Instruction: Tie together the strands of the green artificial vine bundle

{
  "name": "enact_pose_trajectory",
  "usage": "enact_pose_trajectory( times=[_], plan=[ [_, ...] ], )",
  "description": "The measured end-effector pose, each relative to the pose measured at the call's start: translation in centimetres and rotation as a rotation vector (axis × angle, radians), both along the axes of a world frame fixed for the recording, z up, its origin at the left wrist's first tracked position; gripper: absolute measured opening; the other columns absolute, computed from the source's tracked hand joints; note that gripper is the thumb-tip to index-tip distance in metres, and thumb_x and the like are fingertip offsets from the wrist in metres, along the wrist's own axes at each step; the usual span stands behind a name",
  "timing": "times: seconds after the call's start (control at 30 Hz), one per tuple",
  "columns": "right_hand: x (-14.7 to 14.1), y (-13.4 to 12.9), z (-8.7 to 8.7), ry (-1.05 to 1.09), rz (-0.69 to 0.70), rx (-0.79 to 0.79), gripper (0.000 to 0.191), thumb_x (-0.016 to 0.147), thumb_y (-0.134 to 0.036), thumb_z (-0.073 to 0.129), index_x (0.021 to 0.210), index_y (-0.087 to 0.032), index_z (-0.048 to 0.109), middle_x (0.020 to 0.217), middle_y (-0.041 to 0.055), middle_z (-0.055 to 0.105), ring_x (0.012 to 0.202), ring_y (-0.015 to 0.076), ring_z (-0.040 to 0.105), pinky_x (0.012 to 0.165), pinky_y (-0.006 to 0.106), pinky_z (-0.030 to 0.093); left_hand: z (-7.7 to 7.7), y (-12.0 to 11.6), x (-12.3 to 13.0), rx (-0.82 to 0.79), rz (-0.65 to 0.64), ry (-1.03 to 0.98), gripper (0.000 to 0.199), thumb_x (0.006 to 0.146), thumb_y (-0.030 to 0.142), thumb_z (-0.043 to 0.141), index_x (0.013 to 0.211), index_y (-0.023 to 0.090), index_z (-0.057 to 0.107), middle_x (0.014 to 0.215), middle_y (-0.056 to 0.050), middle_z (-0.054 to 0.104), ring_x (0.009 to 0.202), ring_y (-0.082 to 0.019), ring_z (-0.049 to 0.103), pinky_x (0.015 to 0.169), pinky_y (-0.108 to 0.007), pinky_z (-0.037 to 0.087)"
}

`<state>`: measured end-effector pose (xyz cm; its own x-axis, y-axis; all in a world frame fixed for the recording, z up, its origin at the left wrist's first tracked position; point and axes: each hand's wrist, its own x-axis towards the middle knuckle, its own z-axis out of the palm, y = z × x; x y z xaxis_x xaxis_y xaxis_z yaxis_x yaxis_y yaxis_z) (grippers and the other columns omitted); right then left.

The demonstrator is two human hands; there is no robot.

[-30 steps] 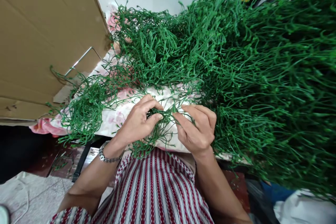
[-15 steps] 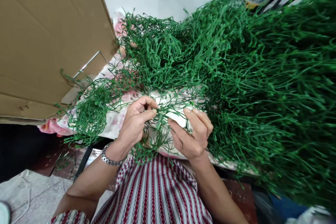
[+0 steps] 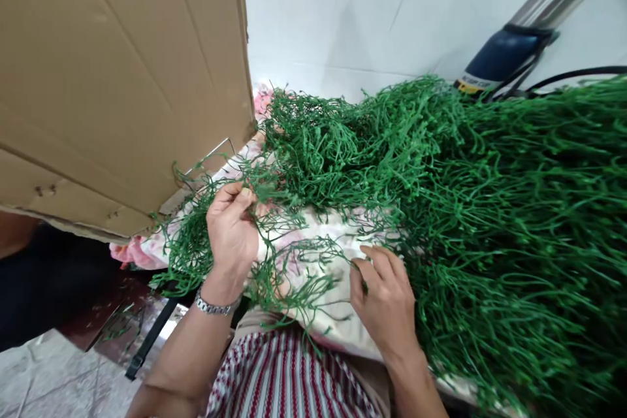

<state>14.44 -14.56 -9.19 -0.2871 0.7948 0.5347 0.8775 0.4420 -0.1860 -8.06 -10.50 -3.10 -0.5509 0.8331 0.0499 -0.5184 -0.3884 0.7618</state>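
My left hand (image 3: 231,228), with a metal-band watch on its wrist, pinches a green sprig (image 3: 267,191) between thumb and fingertips near the cardboard. To the right, my right hand (image 3: 385,294) has its fingers bent and drawn together at the tip of a thin stem; whether it grips that stem I cannot make out. Loose sprigs (image 3: 304,290) with thin, knobbed stems lie between my hands on the floral cloth (image 3: 337,310). A smaller clump of sprigs (image 3: 189,251) rests beside my left forearm. They look like artificial greenery.
A large heap of green sprigs (image 3: 514,209) covers the right side and the back of the cloth. A tall cardboard box (image 3: 122,78) stands at the left, with a bent metal wire (image 3: 213,153) by it. A blue flask-like bottle (image 3: 504,55) leans near the tiled wall (image 3: 353,19).
My left hand has moved left and away from the right hand, carrying a sprig. My right hand has shifted right and its fingers have drawn closer together. The view has tilted up.
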Motion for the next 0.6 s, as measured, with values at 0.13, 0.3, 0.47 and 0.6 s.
enact_pose_trajectory(
  times=[0.13,0.3,0.47,0.6],
  plan=[
    [0.1,0.3,-0.1,-0.048,-0.058,-0.040,0.011,0.078,-0.012,0.049,0.077,-0.013,0.060,0.084,0.0090,0.062,0.087,0.0204,0.053,0.083,0.036,0.048,0.8,0.5,-1.6,0.065,0.104,0.026,0.018,0.064,0.011,0.065,0.071,0.017,0.049,0.053,0.006,0.048,0.042,-0.006,0.044,0.042,-0.019,0.036],
    [-0.2,0.4,0.4,-0.089,-0.083,-0.051,0.013,0.080,-0.016,0.049,0.085,-0.011,0.061,0.087,0.0108,0.062,0.090,0.0224,0.053,0.086,0.038,0.046,0.7,0.9,-1.1,0.068,0.132,0.090,0.018,0.066,0.014,0.064,0.072,0.018,0.048,0.051,0.007,0.047,0.038,-0.006,0.043,0.037,-0.018,0.034],
    [-0.9,-1.0,2.9,-0.032,0.039,0.016,0.039,0.077,-0.026,0.059,0.113,-0.012,0.053,0.117,0.0143,0.054,0.111,0.0269,0.047,0.095,0.043,0.040,-0.2,0.5,0.5,0.036,-0.024,0.053,0.016,0.066,0.014,0.064,0.074,0.018,0.051,0.053,0.005,0.050,0.041,-0.006,0.045,0.040,-0.019,0.039],
    [-3.5,0.0,4.8,0.025,0.240,0.034,0.028,0.078,-0.016,0.056,0.107,-0.017,0.056,0.113,0.0088,0.057,0.111,0.0210,0.048,0.097,0.037,0.038,0.7,-0.5,1.0,0.063,-0.141,-0.005,0.021,0.064,0.014,0.068,0.073,0.018,0.049,0.056,0.005,0.050,0.043,-0.005,0.046,0.040,-0.018,0.037]
  ],
)
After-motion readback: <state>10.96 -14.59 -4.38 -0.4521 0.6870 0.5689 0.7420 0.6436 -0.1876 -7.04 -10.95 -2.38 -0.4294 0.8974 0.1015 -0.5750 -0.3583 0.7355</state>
